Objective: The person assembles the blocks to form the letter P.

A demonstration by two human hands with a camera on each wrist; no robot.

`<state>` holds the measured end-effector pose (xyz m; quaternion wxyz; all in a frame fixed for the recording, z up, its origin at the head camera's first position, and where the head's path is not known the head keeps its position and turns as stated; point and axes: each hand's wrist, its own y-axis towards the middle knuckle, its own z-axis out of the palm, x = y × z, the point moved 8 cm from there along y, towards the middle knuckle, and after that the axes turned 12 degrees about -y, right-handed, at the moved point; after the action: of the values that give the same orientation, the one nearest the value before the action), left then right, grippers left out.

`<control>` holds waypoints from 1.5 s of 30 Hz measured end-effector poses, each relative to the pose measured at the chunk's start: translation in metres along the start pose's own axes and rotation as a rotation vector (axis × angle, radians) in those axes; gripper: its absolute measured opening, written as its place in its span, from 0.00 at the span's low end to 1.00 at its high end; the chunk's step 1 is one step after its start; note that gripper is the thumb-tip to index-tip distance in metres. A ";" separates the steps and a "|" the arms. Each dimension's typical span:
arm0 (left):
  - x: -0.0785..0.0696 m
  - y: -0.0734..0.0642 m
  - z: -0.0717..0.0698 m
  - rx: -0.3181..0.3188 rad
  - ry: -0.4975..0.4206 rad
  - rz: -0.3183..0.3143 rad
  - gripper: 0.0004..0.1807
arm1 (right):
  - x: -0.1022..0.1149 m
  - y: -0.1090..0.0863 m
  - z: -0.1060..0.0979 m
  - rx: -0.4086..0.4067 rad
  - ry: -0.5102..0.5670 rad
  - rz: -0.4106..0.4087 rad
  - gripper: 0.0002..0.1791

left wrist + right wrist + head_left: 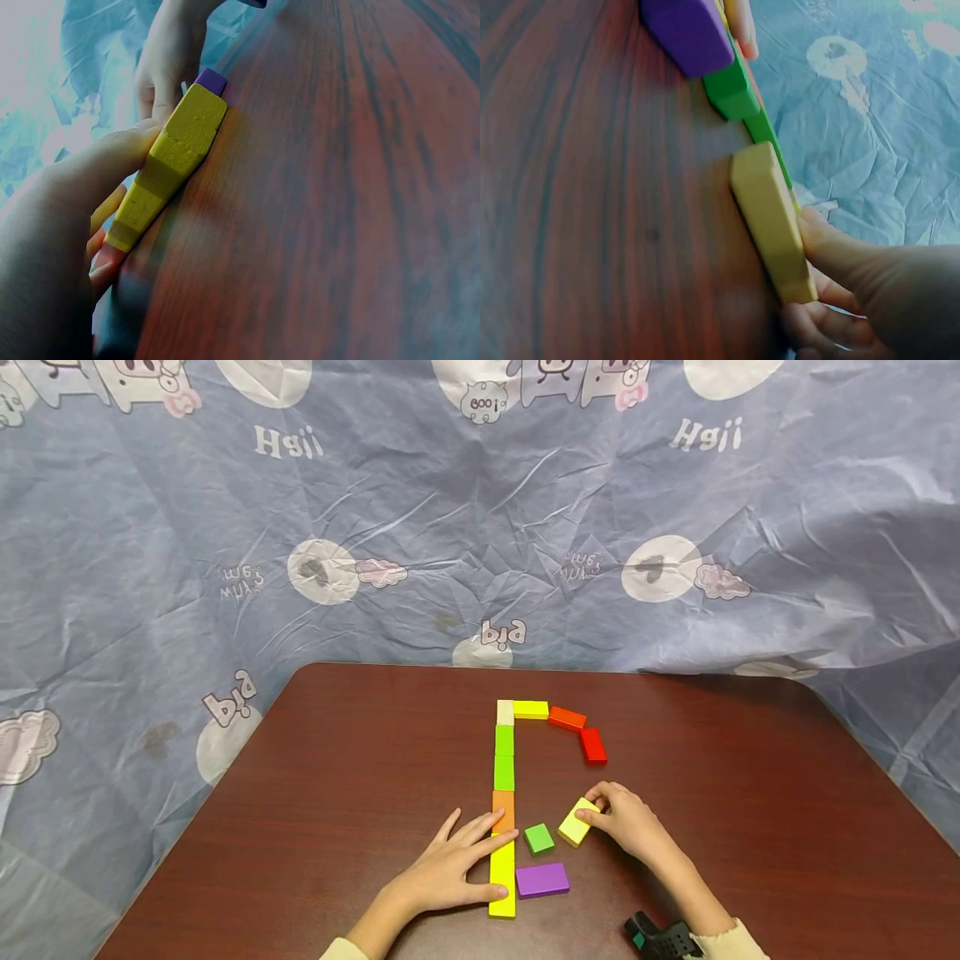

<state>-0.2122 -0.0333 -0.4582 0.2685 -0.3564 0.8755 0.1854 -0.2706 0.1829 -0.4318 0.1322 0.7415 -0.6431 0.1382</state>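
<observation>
Pinched between the thumb and fingers of my right hand (630, 825) is a pale yellow block (574, 829), held at or just above the table. My left hand (438, 877) spreads its fingers over the lower part of a straight column of blocks. Its thumb rests on a yellow block (502, 906), and other fingertips touch the column near an orange block (505, 802). Right of the column lie a small green block (538, 839) and a purple block (547, 880); the purple one sits against the yellow part. In the right wrist view the pale yellow block (769, 217) tilts beside the fingers.
Farther up, the column has green blocks (504, 772) and a cream block (505, 712). From its top a yellow block (531, 710), an orange-red block (567, 718) and a red block (593, 747) curve rightward. A patterned cloth (420, 510) hangs behind the brown table (337, 760).
</observation>
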 end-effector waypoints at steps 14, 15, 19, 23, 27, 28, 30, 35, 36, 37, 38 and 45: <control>0.002 0.001 0.000 0.009 -0.014 -0.027 0.37 | -0.010 0.002 -0.007 -0.035 -0.072 -0.044 0.28; 0.002 0.001 0.000 0.009 -0.016 -0.027 0.37 | -0.009 0.000 -0.007 -0.017 -0.088 -0.063 0.31; 0.003 0.002 0.001 0.008 -0.017 -0.025 0.37 | -0.008 0.000 -0.010 -0.019 -0.103 -0.105 0.31; 0.004 0.002 0.002 0.010 -0.013 -0.024 0.37 | -0.014 0.004 -0.011 -0.068 -0.080 -0.104 0.28; 0.003 0.002 0.002 0.004 -0.009 -0.017 0.37 | -0.020 0.008 -0.008 -0.109 -0.047 -0.095 0.28; 0.003 0.002 0.002 0.004 -0.008 -0.017 0.37 | -0.020 0.008 -0.008 -0.120 -0.040 -0.091 0.28; 0.002 0.001 0.002 0.005 -0.007 -0.016 0.37 | -0.022 0.008 -0.006 -0.139 -0.028 -0.084 0.28; 0.001 0.001 0.002 0.010 -0.014 -0.019 0.37 | -0.025 0.008 -0.004 -0.188 -0.021 -0.062 0.28; 0.001 0.001 0.002 0.012 -0.020 -0.020 0.37 | -0.026 0.009 -0.003 -0.192 -0.017 -0.056 0.28; 0.001 0.001 0.002 0.012 -0.023 -0.021 0.37 | -0.027 0.009 -0.002 -0.195 -0.013 -0.050 0.27; 0.001 0.001 0.003 0.011 -0.020 -0.020 0.37 | -0.028 0.009 -0.002 -0.198 -0.008 -0.047 0.27; 0.001 0.001 0.002 0.016 -0.025 -0.025 0.37 | -0.031 0.011 0.001 -0.208 0.026 -0.041 0.28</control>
<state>-0.2133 -0.0322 -0.4604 0.2847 -0.3629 0.8689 0.1793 -0.2861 0.2092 -0.4439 0.2197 0.7350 -0.6368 0.0778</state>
